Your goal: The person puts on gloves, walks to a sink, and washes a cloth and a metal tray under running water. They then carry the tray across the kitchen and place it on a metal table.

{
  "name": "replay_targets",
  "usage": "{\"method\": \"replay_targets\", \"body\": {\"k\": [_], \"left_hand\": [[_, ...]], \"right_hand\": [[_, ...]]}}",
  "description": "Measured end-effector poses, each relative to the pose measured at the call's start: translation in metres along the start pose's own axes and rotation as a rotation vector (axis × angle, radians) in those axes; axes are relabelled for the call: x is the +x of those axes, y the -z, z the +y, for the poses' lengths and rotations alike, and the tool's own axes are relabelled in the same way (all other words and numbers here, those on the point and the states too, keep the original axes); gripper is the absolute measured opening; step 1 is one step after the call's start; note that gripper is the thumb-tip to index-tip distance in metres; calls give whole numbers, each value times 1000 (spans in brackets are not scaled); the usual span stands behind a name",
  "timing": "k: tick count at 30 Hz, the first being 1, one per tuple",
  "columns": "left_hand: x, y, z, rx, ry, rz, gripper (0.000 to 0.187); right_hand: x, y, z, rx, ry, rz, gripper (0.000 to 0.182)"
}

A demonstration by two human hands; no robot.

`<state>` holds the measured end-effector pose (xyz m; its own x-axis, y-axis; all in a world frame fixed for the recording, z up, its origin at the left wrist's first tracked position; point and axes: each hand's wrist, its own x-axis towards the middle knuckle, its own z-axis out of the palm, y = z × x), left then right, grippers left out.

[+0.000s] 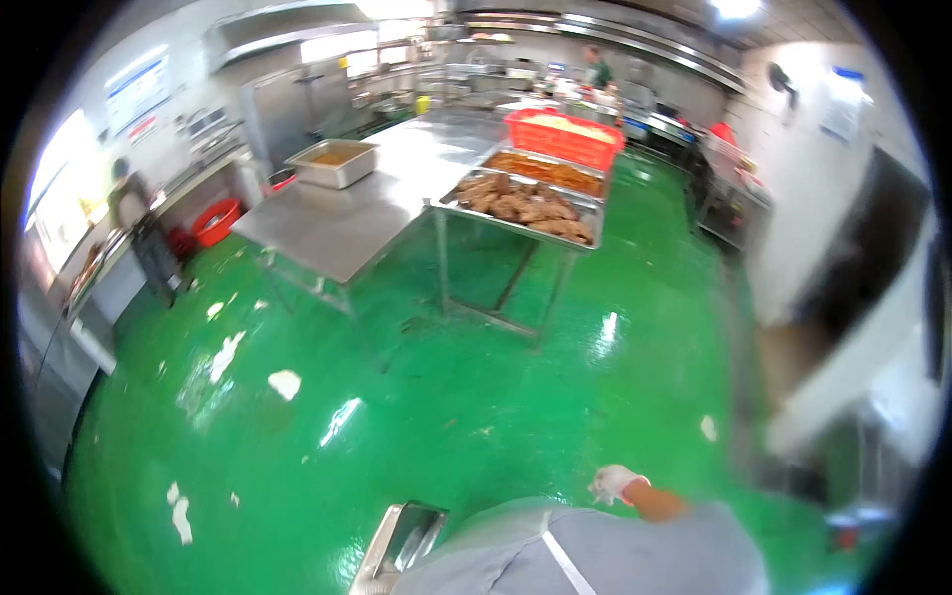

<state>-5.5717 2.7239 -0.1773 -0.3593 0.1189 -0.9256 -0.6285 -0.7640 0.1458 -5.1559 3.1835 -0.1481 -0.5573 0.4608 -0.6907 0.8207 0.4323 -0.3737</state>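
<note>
At the bottom edge, a shiny metal pan (418,540) with a raised rim is held tilted at my left side. Only a small pale part of my left hand (377,583) shows against its rim; most of it is hidden below the frame. My right hand (615,484), in a white glove, hangs out to the right of my grey-clad body (635,550), above the green floor. Its fingers look loosely bent and a little apart, with nothing visible in them.
Ahead stands a steel table (327,233) bearing a deep metal pan (333,164). Beside it, a stand holds a tray of brown meat pieces (521,206), a tray of orange-brown food (545,171) and a red basket (565,139). White scraps (285,384) litter the wet floor (446,426). Two people work farther off.
</note>
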Motion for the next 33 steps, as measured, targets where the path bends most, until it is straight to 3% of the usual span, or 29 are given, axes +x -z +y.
{"method": "replay_targets", "body": {"k": [2,4,6,8,11,14,17,19,21,25,26,28,30,33], "left_hand": [[0,12,0,-67,22,-10,39],[-2,17,-3,-140,54,-25,39],[-9,21,-6,-210,72,-32,39],[-12,23,-7,-266,72,-30,39],[-13,23,-11,-329,71,-17,38],[-12,22,-10,-370,59,-2,38],[-9,18,-9,-416,40,17,38],[-9,14,-9,-446,25,30,38],[-11,10,-6,-471,0,51,38],[-16,-2,2,-502,-76,95,38],[-18,-8,5,-517,-91,103,38],[-27,-12,14,-523,-150,109,38],[-33,-25,21,-518,-204,113,38],[-40,-48,34,-505,-274,118,37]], "right_hand": [[-15,7,-10,-44,-185,-24,32],[-8,-9,8,-390,-178,89,32],[2,-12,36,-316,-209,-41,35],[-10,-21,38,-441,-203,-27,37],[10,-6,41,-347,-22,-137,32],[6,18,-16,285,-287,-53,29],[39,40,-43,-271,-227,-174,30],[30,76,-95,-218,-147,-106,36],[48,87,-101,-242,-43,-54,37],[150,76,-37,-459,196,-41,28],[166,90,-61,-543,264,-94,26],[188,114,-115,-350,170,-144,23],[200,135,-157,203,-169,-143,20],[255,151,-172,405,-26,-140,16]]}}
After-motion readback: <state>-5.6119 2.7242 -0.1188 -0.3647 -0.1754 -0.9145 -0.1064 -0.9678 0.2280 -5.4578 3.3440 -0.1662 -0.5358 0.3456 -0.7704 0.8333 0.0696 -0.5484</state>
